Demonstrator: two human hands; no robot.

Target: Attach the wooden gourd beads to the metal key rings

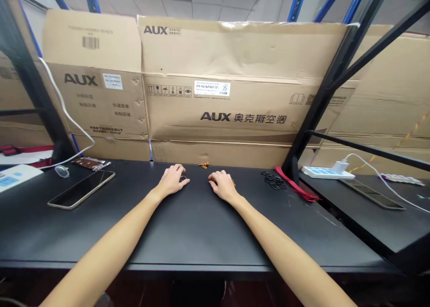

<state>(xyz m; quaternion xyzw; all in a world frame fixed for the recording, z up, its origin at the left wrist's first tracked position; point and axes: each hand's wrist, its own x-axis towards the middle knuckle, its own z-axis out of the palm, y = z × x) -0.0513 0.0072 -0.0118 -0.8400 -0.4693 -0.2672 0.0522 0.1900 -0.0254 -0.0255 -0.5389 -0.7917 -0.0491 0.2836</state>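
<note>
My left hand (171,180) rests on the black tabletop (188,235), its thumb apart from the bent fingers. A small ring (182,178) lies in the gap between thumb and forefinger, and I see no grip on it. To the right, my right hand (221,184) lies palm down with loosely bent fingers; what is under the palm is hidden. A small orange-yellow piece (234,182) shows just past its outer edge. Beyond and between both hands sits a little cluster of orange-gold pieces (204,165), touched by neither.
Black rings (274,181) lie in a pile at right, beside a red strap (297,186). A phone (82,189) and a brown packet (89,163) are at left. AUX cardboard (235,96) walls the back. Black metal posts (322,96) flank the table.
</note>
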